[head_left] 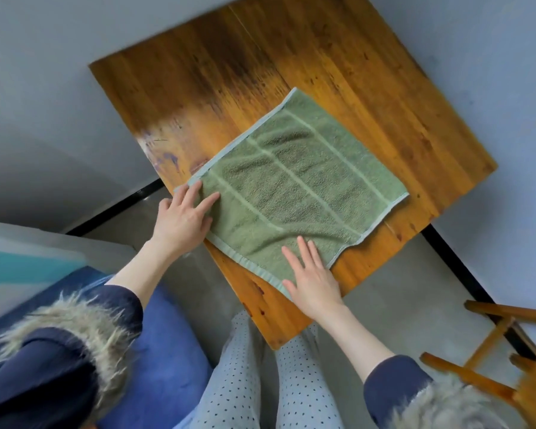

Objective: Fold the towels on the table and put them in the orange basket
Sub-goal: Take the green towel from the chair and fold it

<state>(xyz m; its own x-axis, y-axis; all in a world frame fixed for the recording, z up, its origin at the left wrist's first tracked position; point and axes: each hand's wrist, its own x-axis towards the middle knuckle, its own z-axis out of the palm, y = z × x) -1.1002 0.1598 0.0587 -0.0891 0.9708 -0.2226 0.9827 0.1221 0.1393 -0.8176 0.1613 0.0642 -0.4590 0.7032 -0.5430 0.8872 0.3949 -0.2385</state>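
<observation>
- Starting at the left edge, a blue cushioned seat [167, 360] sits beside the person's legs; it plays no part in the fold.
- The left hand [184, 216] lies on the near-left corner of the green towel [291, 187], fingers straight and relaxed, pressing rather than gripping. It probably pins that corner so the cloth cannot slide while it is smoothed.
- The green towel is spread in a single layer on the wooden table [260, 57], set at a slant to the table's sides, its near hem just by the table's near edge. Lying open and close in, it is ready for a first fold, which I judge has not begun; a few soft wrinkles cross the middle.
- The right hand [313, 278] rests flat on the near-right part of the towel, fingers extended and together, holding nothing; it looks placed to stroke the wrinkles outward.
- At the far right stands a wooden chair [508, 366], apart from the table.
- The orange basket is not in view, so where the folded towel must travel cannot be told.
</observation>
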